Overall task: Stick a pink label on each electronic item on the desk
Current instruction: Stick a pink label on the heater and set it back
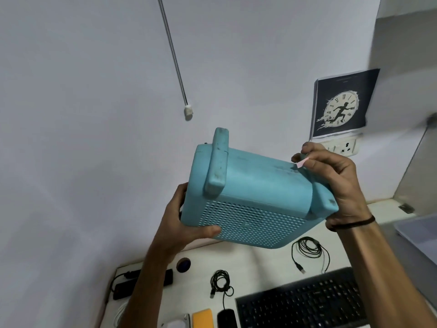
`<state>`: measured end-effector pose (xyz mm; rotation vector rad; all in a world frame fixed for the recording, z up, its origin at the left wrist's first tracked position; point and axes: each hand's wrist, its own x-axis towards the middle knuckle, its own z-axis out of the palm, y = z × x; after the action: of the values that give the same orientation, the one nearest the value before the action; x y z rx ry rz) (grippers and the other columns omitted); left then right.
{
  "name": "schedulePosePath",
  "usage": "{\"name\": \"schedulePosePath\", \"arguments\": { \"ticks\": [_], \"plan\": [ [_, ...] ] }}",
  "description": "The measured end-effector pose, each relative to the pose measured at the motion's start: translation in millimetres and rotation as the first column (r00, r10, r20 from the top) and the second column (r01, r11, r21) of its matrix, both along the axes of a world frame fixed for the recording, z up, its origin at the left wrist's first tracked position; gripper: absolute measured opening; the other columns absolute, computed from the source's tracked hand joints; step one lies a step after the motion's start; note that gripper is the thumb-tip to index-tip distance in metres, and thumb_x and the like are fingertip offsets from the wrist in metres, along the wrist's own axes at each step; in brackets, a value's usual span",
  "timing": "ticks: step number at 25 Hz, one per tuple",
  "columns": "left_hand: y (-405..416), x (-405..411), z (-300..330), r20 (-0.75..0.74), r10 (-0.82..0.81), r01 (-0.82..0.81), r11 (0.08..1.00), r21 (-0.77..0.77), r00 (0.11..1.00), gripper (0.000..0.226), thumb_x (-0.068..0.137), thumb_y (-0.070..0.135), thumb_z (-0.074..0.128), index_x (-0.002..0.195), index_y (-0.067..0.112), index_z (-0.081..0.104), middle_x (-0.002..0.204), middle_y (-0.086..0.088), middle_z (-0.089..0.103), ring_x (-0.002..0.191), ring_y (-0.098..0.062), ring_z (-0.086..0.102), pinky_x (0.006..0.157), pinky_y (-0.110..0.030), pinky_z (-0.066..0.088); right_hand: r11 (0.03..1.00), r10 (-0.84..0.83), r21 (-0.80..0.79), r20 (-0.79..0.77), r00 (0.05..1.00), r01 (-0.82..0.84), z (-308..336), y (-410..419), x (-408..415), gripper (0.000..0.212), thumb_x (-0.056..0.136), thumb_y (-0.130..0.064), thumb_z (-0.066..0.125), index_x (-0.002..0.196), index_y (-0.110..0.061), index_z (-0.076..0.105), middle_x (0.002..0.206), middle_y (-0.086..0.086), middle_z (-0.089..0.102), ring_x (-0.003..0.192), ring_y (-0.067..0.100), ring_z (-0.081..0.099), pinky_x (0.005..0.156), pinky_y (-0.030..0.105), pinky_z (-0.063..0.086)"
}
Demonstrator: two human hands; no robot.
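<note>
Hovering above the desk [264, 263], a teal speaker [246, 200] is held up, tilted. Below the speaker lie a black keyboard [305, 301] and coiled cables [307, 247]. The left hand [186, 223] grips the speaker's lower corner; the right hand [331, 183] cups its far end, fingertips pinching a pink label [300, 163] against its top edge.

The teal speaker [250, 185] is looking like matt, scuffed plastic, its front grille finely perforated. The pink label [301, 163] is appearing as thin paper. The black keyboard [305, 301] is showing matt plastic keys on the smooth, pale surface [260, 261].
</note>
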<state>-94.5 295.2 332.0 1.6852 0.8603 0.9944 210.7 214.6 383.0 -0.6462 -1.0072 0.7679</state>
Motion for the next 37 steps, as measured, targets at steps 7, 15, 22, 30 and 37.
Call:
{"name": "schedulePosePath", "arguments": {
  "ticks": [7, 15, 22, 30, 37],
  "plan": [
    [-18.3, 2.2, 19.0, -0.052, -0.081, 0.085, 0.993, 0.080, 0.995, 0.096, 0.062, 0.004, 0.097, 0.143, 0.001, 0.045, 0.132, -0.020, 0.063, 0.123, -0.039, 0.062, 0.096, -0.060, 0.054, 1.000, 0.027, -0.004, 0.128, 0.991, -0.026, 10.4, -5.9, -5.9, 0.007, 0.069, -0.015, 0.070, 0.068, -0.017, 0.076, 0.088, 0.001, 0.063, 0.094, 0.033, 0.051, 0.083, 0.041, 0.044],
    [-32.7, -15.0, 15.3, 0.113, -0.110, 0.107, 0.994, 0.035, 0.988, 0.101, 0.056, -0.004, 0.095, 0.143, 0.004, 0.044, 0.130, -0.023, 0.063, 0.120, -0.043, 0.062, 0.094, -0.062, 0.055, 0.999, 0.031, -0.030, 0.177, 0.984, -0.026, 11.6, -16.4, -31.7, 0.008, 0.071, -0.008, 0.072, 0.069, -0.015, 0.076, 0.090, 0.007, 0.066, 0.094, 0.030, 0.059, 0.078, 0.029, 0.052],
    [-57.6, -38.7, -7.6, 0.329, -0.045, 0.070, 0.995, -0.066, 0.943, 0.110, 0.044, 0.016, 0.103, 0.136, -0.009, 0.047, 0.121, -0.034, 0.064, 0.112, -0.052, 0.064, 0.083, -0.057, 0.060, 0.874, -0.466, 0.243, 0.666, 0.582, 0.421, 59.1, -79.0, -68.8, 0.003, 0.085, -0.022, 0.076, 0.087, -0.024, 0.078, 0.093, -0.010, 0.076, 0.096, 0.011, 0.069, 0.085, 0.033, 0.052],
    [-73.4, -44.9, 8.6, 0.409, -0.059, 0.062, 0.998, 0.006, 0.911, 0.095, 0.051, 0.003, 0.096, 0.127, -0.019, 0.042, 0.108, -0.039, 0.060, 0.098, -0.054, 0.065, 0.074, -0.051, 0.060, 0.578, -0.801, 0.701, 0.585, 0.128, 0.417, 26.9, -104.4, -174.1, 0.009, 0.089, -0.017, 0.071, 0.094, -0.017, 0.079, 0.095, -0.006, 0.076, 0.086, 0.025, 0.068, 0.078, 0.044, 0.048],
    [-91.7, -58.0, 6.4, 0.453, -0.065, 0.060, 0.998, 0.025, 0.889, 0.094, 0.052, -0.008, 0.092, 0.132, -0.016, 0.042, 0.113, -0.039, 0.060, 0.105, -0.057, 0.063, 0.080, -0.055, 0.059, 0.628, -0.768, 0.695, 0.627, 0.134, 0.349, 22.0, -99.1, -181.7, 0.014, 0.088, -0.004, 0.070, 0.101, -0.007, 0.076, 0.097, 0.004, 0.074, 0.089, 0.030, 0.066, 0.082, 0.042, 0.052]
  ]
}}
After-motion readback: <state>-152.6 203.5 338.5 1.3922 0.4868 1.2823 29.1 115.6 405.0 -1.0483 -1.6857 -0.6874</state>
